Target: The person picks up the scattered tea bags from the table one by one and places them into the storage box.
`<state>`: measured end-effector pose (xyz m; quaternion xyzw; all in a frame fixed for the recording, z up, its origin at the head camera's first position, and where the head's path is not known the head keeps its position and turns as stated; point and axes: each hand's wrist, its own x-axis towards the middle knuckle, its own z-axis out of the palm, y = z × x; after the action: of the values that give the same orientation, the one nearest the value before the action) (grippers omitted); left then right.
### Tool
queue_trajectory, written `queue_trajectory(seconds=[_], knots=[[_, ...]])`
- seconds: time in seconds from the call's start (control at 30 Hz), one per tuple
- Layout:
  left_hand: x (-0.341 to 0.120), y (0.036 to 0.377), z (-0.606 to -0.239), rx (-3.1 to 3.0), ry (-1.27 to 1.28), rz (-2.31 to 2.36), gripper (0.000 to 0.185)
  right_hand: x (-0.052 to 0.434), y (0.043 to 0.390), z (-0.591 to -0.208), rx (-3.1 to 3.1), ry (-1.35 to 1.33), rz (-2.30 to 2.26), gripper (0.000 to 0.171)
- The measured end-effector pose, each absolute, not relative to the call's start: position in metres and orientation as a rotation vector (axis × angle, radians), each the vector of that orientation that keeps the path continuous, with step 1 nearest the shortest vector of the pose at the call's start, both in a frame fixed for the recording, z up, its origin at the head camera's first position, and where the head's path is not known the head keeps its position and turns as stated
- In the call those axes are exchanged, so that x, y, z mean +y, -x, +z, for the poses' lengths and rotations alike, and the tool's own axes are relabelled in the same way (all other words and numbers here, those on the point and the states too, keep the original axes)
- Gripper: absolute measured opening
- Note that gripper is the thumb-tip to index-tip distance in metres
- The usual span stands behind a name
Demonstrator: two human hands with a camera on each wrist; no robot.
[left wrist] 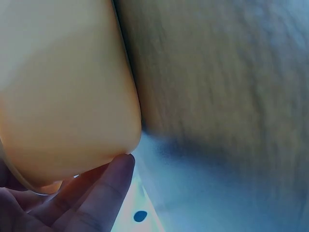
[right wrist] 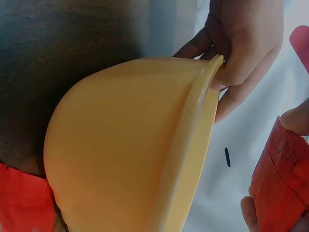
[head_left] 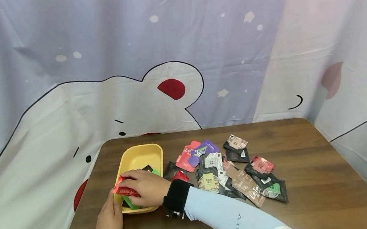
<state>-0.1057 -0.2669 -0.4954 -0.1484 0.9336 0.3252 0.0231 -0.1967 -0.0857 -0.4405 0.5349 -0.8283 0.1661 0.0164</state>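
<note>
You're lowering a red sachet (head_left: pixel 124 190), pinched in your right hand (head_left: pixel 147 190), into the yellow tray (head_left: pixel 141 155); your left hand (head_left: pixel 109 221) seems to be gripping its rim; next, let go inside.

Left hand (head_left: pixel 109 219) low at near left, fingers curled in a grip, black cuff at wrist, right hand (head_left: pixel 145 187) reaching across in front of it, fingers bent and pinching, black wristband, pale blue sleeve along forearm, 2 hands nearly touching

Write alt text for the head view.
A right hand holds a red sachet over a yellow tray that the left hand grips by its near corner; more sachets lie scattered on the brown table.
</note>
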Motion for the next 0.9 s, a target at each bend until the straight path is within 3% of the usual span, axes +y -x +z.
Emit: queue_trajectory(seconds=[0.17, 0.3, 0.9], knots=[[-0.266, 0.105, -0.495, 2.905, 0.457, 1.011, 0.057, -0.086, 0.195, -0.44, -2.582, -1.626, 0.459, 0.08], [-0.264, 0.107, -0.495, 2.901, 0.472, 0.999, 0.058, -0.084, 0.196, -0.441, -2.591, -1.602, 0.413, 0.089], [-0.261, 0.108, -0.492, 2.86, 0.571, 0.995, 0.06, -0.056, 0.206, -0.449, -2.786, -1.569, 0.448, 0.088]])
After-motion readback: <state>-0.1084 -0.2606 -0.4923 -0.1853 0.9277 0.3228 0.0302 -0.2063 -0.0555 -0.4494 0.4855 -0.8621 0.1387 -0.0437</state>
